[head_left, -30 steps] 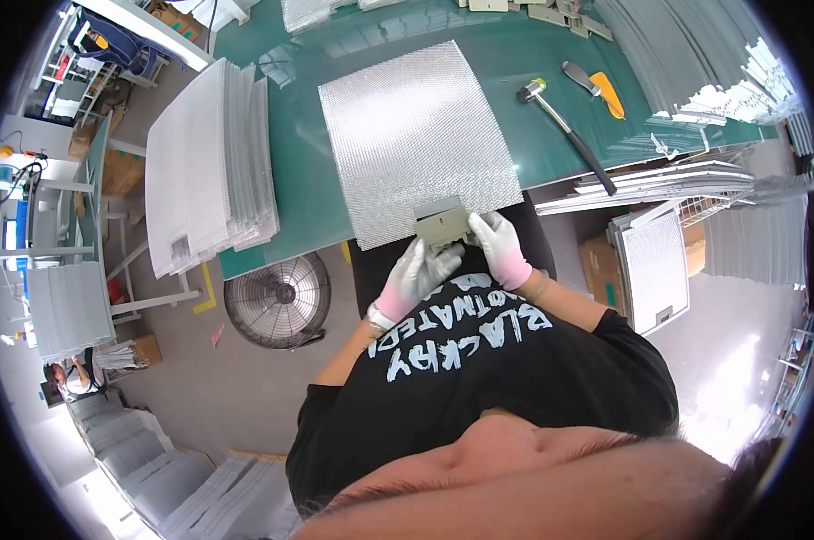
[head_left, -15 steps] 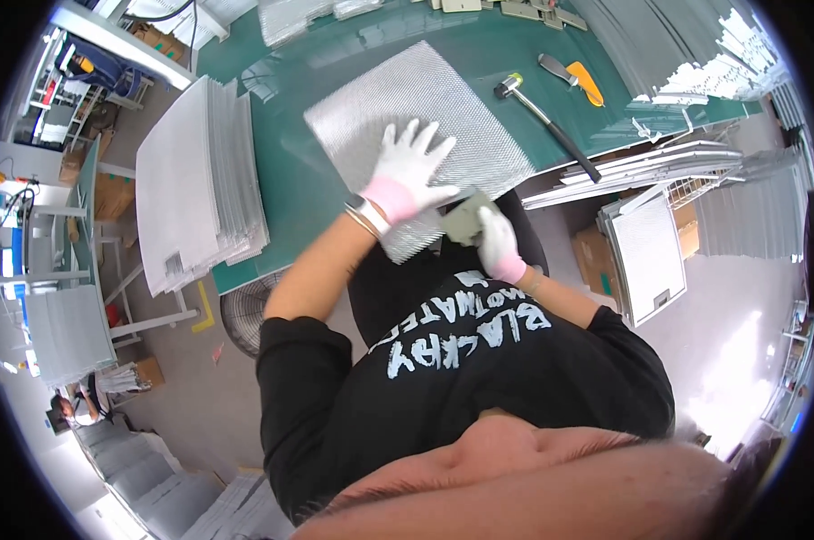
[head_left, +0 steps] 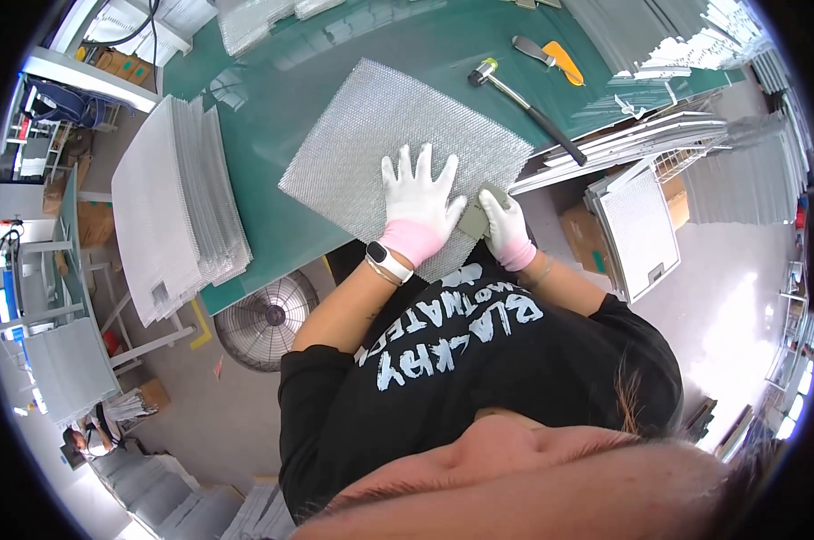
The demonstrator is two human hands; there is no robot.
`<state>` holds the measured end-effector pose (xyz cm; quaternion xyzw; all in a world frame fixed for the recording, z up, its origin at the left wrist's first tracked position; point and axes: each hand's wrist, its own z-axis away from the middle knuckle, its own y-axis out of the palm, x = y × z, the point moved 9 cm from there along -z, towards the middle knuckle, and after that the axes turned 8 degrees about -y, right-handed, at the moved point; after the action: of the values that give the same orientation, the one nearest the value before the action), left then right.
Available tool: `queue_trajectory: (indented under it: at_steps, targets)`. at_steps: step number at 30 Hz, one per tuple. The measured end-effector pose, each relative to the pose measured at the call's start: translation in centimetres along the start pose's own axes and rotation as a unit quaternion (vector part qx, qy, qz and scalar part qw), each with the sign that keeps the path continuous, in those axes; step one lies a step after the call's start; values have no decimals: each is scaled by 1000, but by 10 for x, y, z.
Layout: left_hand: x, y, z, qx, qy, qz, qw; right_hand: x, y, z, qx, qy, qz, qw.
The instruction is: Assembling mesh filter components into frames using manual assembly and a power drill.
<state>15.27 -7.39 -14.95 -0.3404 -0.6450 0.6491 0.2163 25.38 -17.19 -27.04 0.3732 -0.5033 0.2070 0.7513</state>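
A silvery mesh sheet lies on the green table, one corner reaching over the near edge toward my body. My left hand, in a white glove with a pink cuff, presses flat on it with fingers spread. Gloved the same way, my right hand is closed on a flat grey-green block. That block rests against the sheet near its right-hand edge, beside my left thumb. The fingers under the block are hidden.
A stack of pale panels stands on the table's left. A hammer and an orange-handled scraper lie to the right. More panels are piled by the right edge. A floor fan stands below the table.
My right hand has brought the block from the sheet's near edge up against its right side. The block has turned flatter. My left hand stays spread on the sheet while the view has shifted.
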Motion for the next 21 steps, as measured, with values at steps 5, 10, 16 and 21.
queue_trajectory:
  at_steps: [5, 10, 16, 21]
  targets:
    - [-3, -1, -1, 1, 1, -7, 1000, 10, 0, -2, 13, -42, 69, 997]
    - [5, 3, -8, -4, 2, -45, 999, 20, 28, -13, 42, -30, 90, 995]
    - [39, -16, -37, -44, 132, -38, 990, 14, 56, -2, 382, 72, 301, 871]
    - [8, -61, 6, -156, 133, 149, 967, 4, -147, -58, -161, -85, 453, 873]
